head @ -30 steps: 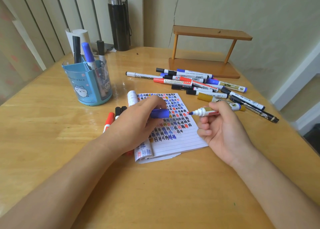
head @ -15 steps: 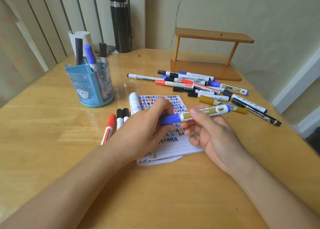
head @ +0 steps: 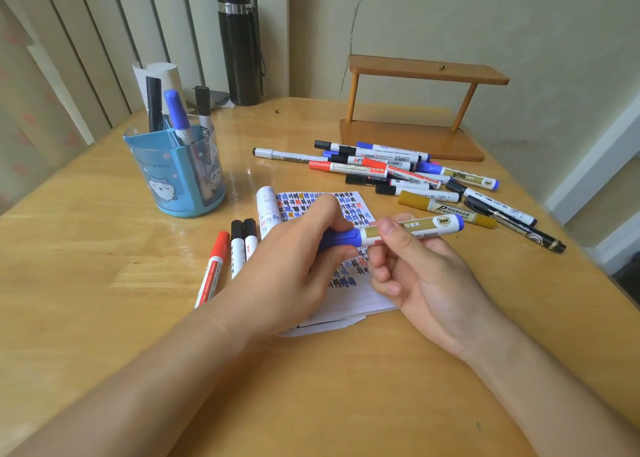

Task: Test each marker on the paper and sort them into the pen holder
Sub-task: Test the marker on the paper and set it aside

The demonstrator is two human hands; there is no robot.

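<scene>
Wooden table (head: 104, 318) lies under both hands, with the lined paper (head: 349, 301) just beneath them. A second ago the left hand (head: 294, 269) held the blue cap (head: 341, 240) apart from the bared tip. Now the cap sits on the blue marker (head: 422, 227). The left fingers curl round the cap end and the right hand (head: 426, 276) pinches the barrel above the paper. The pen holder (head: 173, 172) stands beyond the left hand, and loose markers (head: 388, 169) lie beyond the right.
</scene>
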